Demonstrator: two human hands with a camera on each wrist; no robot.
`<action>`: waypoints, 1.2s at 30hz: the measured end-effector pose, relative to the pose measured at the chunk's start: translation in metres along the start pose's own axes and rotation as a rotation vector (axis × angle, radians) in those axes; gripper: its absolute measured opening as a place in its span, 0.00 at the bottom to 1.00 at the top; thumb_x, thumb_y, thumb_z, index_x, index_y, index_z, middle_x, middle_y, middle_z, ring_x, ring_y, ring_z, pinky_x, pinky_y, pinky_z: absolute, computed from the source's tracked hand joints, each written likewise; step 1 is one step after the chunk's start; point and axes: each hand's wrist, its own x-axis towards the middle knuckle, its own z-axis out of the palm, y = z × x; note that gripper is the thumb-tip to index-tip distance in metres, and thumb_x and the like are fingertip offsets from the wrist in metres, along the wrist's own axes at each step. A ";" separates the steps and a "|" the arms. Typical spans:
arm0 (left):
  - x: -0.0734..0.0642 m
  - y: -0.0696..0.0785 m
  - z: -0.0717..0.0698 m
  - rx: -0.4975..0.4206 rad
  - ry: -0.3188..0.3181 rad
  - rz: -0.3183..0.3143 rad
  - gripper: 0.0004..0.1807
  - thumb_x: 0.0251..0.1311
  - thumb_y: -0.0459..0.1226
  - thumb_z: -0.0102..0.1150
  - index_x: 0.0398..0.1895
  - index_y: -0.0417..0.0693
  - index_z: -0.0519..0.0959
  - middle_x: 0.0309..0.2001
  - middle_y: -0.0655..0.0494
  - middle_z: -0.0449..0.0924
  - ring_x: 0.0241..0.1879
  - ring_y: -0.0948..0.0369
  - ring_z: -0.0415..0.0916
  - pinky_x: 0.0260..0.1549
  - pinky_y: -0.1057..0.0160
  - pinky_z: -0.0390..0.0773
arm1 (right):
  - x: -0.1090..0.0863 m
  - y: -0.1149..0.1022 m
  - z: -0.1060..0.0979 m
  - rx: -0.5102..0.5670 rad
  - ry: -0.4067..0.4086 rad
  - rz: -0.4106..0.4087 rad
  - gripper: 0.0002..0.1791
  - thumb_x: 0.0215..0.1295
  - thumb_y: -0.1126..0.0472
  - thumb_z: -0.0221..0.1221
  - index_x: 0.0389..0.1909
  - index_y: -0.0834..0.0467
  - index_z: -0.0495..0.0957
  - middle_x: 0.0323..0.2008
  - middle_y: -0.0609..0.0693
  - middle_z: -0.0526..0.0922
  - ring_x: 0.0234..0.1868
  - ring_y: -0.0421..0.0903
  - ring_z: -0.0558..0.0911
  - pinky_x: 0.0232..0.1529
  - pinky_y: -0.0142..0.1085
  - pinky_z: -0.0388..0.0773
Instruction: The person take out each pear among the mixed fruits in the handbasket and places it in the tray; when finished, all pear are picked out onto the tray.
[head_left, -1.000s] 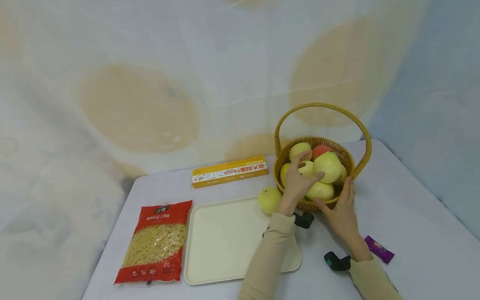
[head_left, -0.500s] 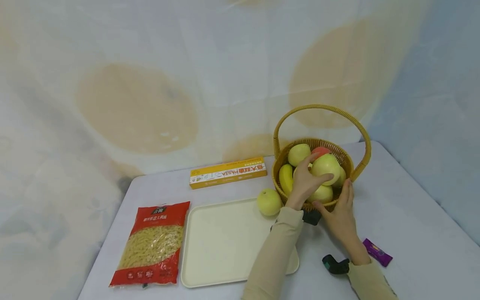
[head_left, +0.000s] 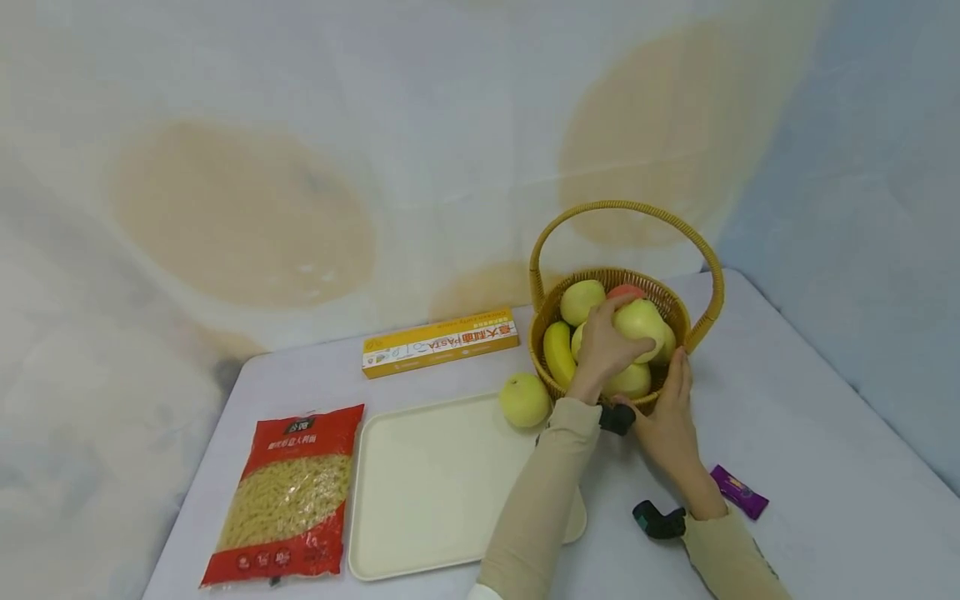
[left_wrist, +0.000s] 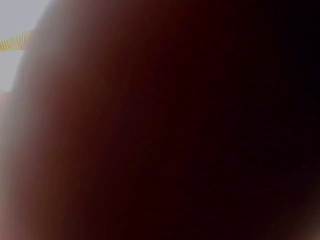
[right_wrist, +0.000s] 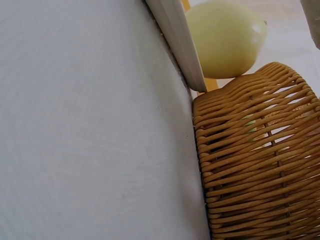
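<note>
Within the last second, we see the left hand (head_left: 606, 346) shift rightward, baring the banana (head_left: 558, 354); its grip now spans the topmost pale green fruit (head_left: 639, 323), in the basket (head_left: 536, 350) (the right hand (head_left: 671, 433), fingers extended, touches the basket's side). The reach, we judge, has become a hold.

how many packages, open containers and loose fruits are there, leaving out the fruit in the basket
Packages: 3 (red pasta bag, yellow-and-white box, purple packet)
Open containers: 2 (pale tray, wicker basket)
Loose fruit: 1 (yellow-green fruit)
Total: 6
</note>
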 end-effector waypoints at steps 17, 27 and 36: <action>0.003 0.000 -0.002 0.128 -0.041 -0.018 0.38 0.46 0.43 0.75 0.64 0.65 0.72 0.61 0.51 0.69 0.56 0.56 0.69 0.43 0.62 0.74 | 0.000 0.003 0.003 0.009 0.012 -0.018 0.62 0.61 0.48 0.65 0.76 0.61 0.25 0.76 0.66 0.31 0.76 0.67 0.39 0.66 0.67 0.50; -0.008 -0.010 -0.016 0.041 0.036 0.048 0.40 0.48 0.40 0.74 0.67 0.65 0.69 0.60 0.49 0.67 0.53 0.56 0.71 0.44 0.61 0.76 | 0.002 -0.003 0.007 0.017 0.012 -0.039 0.61 0.62 0.50 0.63 0.75 0.62 0.25 0.76 0.66 0.29 0.76 0.67 0.38 0.67 0.67 0.48; -0.035 -0.016 -0.044 -0.072 0.052 0.117 0.40 0.50 0.38 0.72 0.68 0.66 0.68 0.60 0.51 0.65 0.54 0.60 0.68 0.47 0.63 0.74 | -0.002 -0.003 0.001 -0.014 -0.017 0.000 0.61 0.64 0.45 0.61 0.75 0.62 0.22 0.76 0.64 0.26 0.76 0.67 0.36 0.65 0.70 0.49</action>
